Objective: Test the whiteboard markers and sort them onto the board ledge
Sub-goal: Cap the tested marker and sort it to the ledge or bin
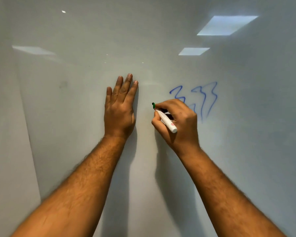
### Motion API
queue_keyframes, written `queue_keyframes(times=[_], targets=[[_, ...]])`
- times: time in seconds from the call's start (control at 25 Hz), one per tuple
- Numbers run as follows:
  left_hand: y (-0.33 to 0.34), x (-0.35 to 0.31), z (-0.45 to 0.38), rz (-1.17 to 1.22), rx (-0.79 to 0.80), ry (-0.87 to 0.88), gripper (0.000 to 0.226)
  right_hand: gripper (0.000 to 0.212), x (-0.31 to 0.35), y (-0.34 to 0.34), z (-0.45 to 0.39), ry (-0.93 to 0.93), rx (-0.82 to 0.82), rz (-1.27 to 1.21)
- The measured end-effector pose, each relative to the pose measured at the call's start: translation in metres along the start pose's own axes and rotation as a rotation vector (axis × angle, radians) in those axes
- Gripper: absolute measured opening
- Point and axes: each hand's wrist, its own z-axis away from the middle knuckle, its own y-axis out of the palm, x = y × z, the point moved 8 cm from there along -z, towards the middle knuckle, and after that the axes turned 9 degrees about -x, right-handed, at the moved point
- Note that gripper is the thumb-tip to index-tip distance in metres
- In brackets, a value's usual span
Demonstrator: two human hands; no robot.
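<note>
Whiteboard point(75, 151): glossy pale surface filling the view; ceiling-light reflections toward 1 o'clock and 10 o'clock.

Left hand point(119, 110): at centre, palm laid flat on the whiteboard, fingers point(126, 86) straight, close together and released, pointing to 12 o'clock; holds nothing.

Right hand point(178, 120): just to the 3 o'clock side of the left hand, apart from it; fingers curled and grasping a marker in a writing grip.

Marker point(167, 121): white barrel, green nib end pointing to about 10 o'clock, blunt rear end to about 4 o'clock, a small reddish label near the rear. The nib sits at or very near the board surface; contact cannot be judged from this angle. No green line shows at the tip.

Blue scribble point(210, 98): looping zigzag strokes on the whiteboard at 2 o'clock of the right hand, their lower left part hidden behind the knuckles.

Forearms: both bare, entering from the lower corners.
</note>
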Motion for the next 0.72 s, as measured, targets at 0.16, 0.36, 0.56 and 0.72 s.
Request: queue_keyframes(times=[0.16, 0.36, 0.56, 0.72], targets=[[0.005, 0.002, 0.005, -0.047, -0.017, 0.034, 0.071, 0.005, -0.001, 0.032, 0.003, -0.155, 0.071, 0.11], [0.006, 0.001, 0.009, -0.123, 0.009, 0.053, 0.072, 0.003, -0.014, 0.008, 0.025, -0.095, -0.009, 0.162], [0.009, 0.001, 0.013, -0.178, 0.013, 0.061, 0.066, 0.007, -0.018, 0.005, 0.073, 0.061, 0.285, 0.216], [0.012, 0.003, 0.015, -0.208, 0.042, 0.072, 0.068, 0.011, -0.008, 0.004, 0.029, 0.017, 0.066, 0.131]])
